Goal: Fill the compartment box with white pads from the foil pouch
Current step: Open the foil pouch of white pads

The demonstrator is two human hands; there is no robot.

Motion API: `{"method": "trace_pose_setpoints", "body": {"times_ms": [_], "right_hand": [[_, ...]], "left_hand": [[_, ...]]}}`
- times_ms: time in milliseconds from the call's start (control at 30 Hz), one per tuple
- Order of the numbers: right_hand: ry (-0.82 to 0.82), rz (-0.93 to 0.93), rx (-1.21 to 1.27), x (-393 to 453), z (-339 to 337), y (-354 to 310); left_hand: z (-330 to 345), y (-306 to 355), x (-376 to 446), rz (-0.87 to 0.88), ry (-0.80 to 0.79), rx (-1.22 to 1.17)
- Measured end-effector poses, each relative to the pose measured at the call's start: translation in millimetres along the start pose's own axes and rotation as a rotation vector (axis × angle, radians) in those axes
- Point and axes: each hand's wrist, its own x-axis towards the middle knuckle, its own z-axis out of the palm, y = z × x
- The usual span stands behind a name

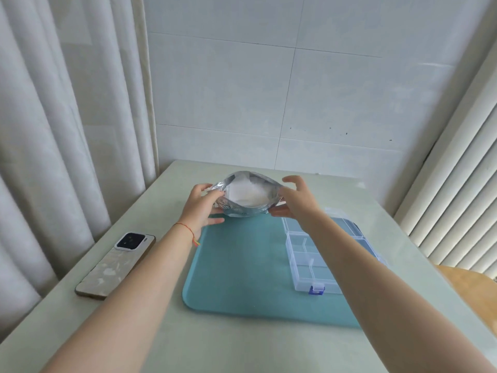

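Foil pouch [243, 208] held up between both hands, above the far edge of the teal mat [242, 265], mouth turned toward the camera. Left hand [203, 208] on its left side, right hand [294, 201] on its right side.

Pouch: silver, crinkled, mouth pulled wide into an oval. White pads [246, 196] show inside, stacked loosely; count cannot be told. Some dark print on the lower front, unreadable.

Left hand: fingers curled over the left rim of the mouth, thumb low and pointing right under the pouch. It grips the rim. Thin red string on that wrist.

Right hand: thumb and at least one finger pinch the right corner of the pouch; the other fingers are spread and bent, clear of the foil.

Compartment box [309, 261]: clear plastic, blue latch at the near end, lying on the right part of the mat, partly hidden by the right forearm. The compartments in view look bare.

Phone [115, 265] face down on the pale table [188, 345], left of the mat, apart from it.
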Motion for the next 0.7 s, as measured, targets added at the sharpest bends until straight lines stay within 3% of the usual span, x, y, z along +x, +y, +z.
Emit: {"method": "trace_pose_setpoints", "body": {"times_ms": [100,367,533,700], "right_hand": [[-0.043,0.001,0.020,6,6,-6],[0.104,-0.234,-0.066,42,24,-8],[0.034,-0.100,-0.252,53,31,15],[0.071,-0.066,-0.372,54,31,23]], "left_hand": [[2,-1,9,0.000,-0.018,0.010],[9,3,44,0.231,0.077,-0.035],[5,-24,60,0.141,0.142,0.147],[1,-29,60,0.148,0.193,0.257]]}}
